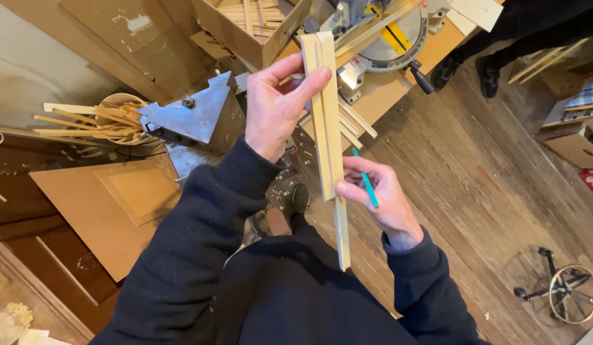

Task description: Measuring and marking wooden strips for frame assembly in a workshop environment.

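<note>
My left hand (274, 105) grips the upper part of two thin pale wooden strips (328, 128) held side by side, thumb across their face. My right hand (379, 198) pinches the strips lower down and also holds a teal pencil (368, 182) between its fingers, its tip pointing up toward the wood. One strip runs longer and reaches down past my right wrist. Both arms wear dark sleeves.
A mitre saw (386, 38) sits on a bench ahead, with a cardboard box of wood strips (252, 25) to its left. A metal machine (194, 115) and a bucket of offcuts (111, 118) stand at left. Another person's shoes (466, 70) are at top right. Board sheets (111, 204) lie on the floor.
</note>
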